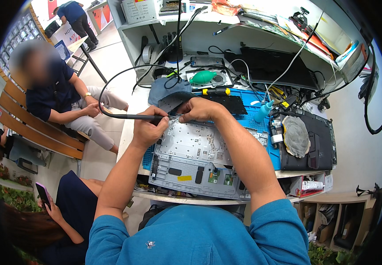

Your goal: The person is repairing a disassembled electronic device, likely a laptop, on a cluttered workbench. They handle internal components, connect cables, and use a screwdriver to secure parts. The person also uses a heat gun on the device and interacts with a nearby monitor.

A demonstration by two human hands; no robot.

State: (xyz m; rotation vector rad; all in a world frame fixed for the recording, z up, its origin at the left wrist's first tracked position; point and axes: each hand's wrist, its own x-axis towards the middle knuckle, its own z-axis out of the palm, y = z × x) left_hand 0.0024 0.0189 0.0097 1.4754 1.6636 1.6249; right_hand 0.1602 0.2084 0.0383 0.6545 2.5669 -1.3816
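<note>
A silver-grey laptop chassis [186, 152], its inner side up, lies in front of me on the bench. My left hand [149, 132] is closed round the black handle of a corded soldering iron [140, 117], whose front end points at the chassis's far left corner. At that same corner my right hand [202, 110] is pinched, its fingertips close to the iron's end. Whatever is between the right fingers is too small to make out. Beyond the right hand lies a flat black perforated panel [231, 105].
A blue work mat [274, 157] runs under the chassis. Behind stand a blue-grey cap [162, 93], a green rubber blower [203, 77], a yellow-black screwdriver [216, 92] and a light-blue bottle [264, 111]. A black laptop [321, 145] bearing a grey pad [296, 137] is at right. People sit at left.
</note>
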